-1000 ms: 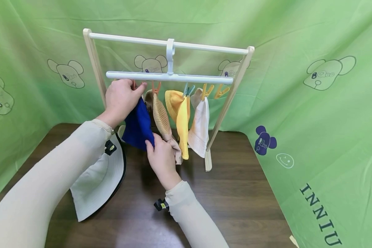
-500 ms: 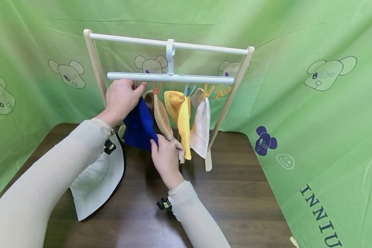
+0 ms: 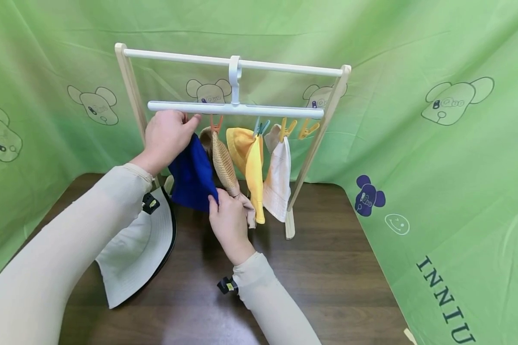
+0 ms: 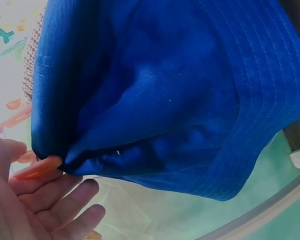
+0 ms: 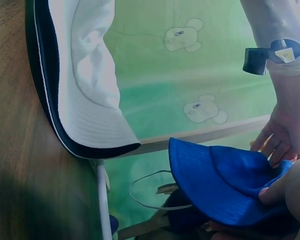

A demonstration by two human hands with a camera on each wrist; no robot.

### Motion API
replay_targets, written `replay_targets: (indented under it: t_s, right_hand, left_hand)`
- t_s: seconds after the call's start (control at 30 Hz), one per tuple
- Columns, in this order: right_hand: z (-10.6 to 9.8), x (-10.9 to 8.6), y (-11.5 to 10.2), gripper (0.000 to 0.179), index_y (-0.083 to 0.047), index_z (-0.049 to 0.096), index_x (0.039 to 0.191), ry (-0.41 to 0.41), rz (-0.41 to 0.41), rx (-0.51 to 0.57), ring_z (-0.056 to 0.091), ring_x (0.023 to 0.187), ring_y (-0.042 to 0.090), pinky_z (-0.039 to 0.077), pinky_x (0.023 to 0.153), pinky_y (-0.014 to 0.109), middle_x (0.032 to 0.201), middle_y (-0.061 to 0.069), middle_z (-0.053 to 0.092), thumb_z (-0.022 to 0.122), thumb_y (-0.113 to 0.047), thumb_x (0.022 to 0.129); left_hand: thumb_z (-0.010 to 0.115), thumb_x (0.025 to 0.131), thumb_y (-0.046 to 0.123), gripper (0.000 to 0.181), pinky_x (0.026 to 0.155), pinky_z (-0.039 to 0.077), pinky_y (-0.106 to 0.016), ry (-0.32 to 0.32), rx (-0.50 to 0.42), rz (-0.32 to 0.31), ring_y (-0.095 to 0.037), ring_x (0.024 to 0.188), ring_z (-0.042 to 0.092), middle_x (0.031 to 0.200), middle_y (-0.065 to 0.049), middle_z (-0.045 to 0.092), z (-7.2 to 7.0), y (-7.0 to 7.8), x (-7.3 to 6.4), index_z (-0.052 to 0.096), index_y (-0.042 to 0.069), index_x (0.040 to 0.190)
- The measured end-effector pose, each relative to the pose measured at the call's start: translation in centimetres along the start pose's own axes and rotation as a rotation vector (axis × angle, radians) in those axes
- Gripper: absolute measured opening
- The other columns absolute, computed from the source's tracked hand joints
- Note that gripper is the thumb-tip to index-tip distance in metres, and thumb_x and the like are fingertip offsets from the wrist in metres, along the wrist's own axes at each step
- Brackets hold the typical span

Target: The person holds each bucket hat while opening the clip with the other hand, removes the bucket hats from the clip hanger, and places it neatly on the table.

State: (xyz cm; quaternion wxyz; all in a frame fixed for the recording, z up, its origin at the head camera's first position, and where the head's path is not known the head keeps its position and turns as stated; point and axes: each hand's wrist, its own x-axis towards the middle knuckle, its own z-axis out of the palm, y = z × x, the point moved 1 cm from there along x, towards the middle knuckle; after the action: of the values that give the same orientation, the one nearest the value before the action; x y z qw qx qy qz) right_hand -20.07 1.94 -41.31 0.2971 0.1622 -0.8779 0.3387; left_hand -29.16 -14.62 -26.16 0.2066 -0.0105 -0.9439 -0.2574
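A blue bucket hat [image 3: 193, 175] hangs folded below the left end of the white hanger bar [image 3: 285, 112]. At its top edge my left hand [image 3: 166, 139] pinches an orange clothespin [image 4: 37, 168], thumb on one side and fingers on the other; the clothespin's tip meets the cloth. My right hand [image 3: 229, 221] pinches the hat's lower right side, thumb in front. In the right wrist view the blue brim fans out beside the right thumb [image 5: 277, 192]. Just right of it hangs a woven tan hat [image 3: 224, 160] from another orange clothespin [image 3: 217, 124].
A yellow hat [image 3: 253, 177] and a pale hat [image 3: 278, 179] hang further right from clothespins. A spare yellow clothespin [image 3: 308, 129] hangs at the end. The wooden rack [image 3: 127, 81] stands on a brown table [image 3: 328, 268]. A white hat with black edging [image 3: 134, 256] lies at left.
My right hand has shifted slightly right, drawing the blue hat's lower edge with it. The left hand stays at the hat's top.
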Motion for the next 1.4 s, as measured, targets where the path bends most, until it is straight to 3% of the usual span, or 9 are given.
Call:
replay_targets:
  t_s: [0.6,0.8,1.13,1.4]
  right_hand:
    - [0.10,-0.15,-0.30,0.014,-0.005,0.073,0.104,0.002,0.004,0.001,0.071,0.067,0.018,0.057,0.060,0.034,0.081,0.006,0.075,0.068,-0.017,0.099]
    - [0.09,-0.30,-0.47,0.014,-0.006,0.074,0.104,0.003,0.007,-0.001,0.071,0.065,0.016,0.056,0.055,0.032,0.079,0.005,0.075,0.068,-0.018,0.099]
    - [-0.41,-0.10,-0.26,0.013,-0.004,0.074,0.103,0.017,0.001,-0.009,0.073,0.069,0.021,0.058,0.059,0.037,0.084,0.008,0.077,0.070,-0.015,0.098]
    - [-0.57,-0.07,-0.10,0.011,-0.004,0.074,0.102,0.006,0.010,0.006,0.073,0.069,0.021,0.059,0.061,0.036,0.082,0.008,0.076,0.070,-0.014,0.097]
  left_hand:
    - [0.045,0.102,0.061,0.063,0.047,0.030,-0.036,-0.005,-0.025,-0.003,-0.026,0.053,0.046,0.053,0.000,0.040,-0.46,-0.18,0.19,0.047,0.011,0.063]
    - [0.048,0.102,0.058,0.062,0.047,0.030,-0.035,-0.013,-0.037,-0.010,-0.025,0.053,0.046,0.052,0.000,0.041,-0.64,-0.19,0.33,0.049,0.011,0.062]
    - [0.046,0.102,0.060,0.064,0.046,0.029,-0.034,-0.015,-0.040,-0.004,-0.024,0.052,0.047,0.050,0.001,0.042,-0.69,-0.17,0.44,0.051,0.012,0.060]
    - [0.047,0.102,0.057,0.061,0.049,0.033,-0.035,-0.035,-0.068,-0.021,-0.025,0.057,0.051,0.056,-0.002,0.055,-0.81,-0.23,0.63,0.063,0.011,0.065]
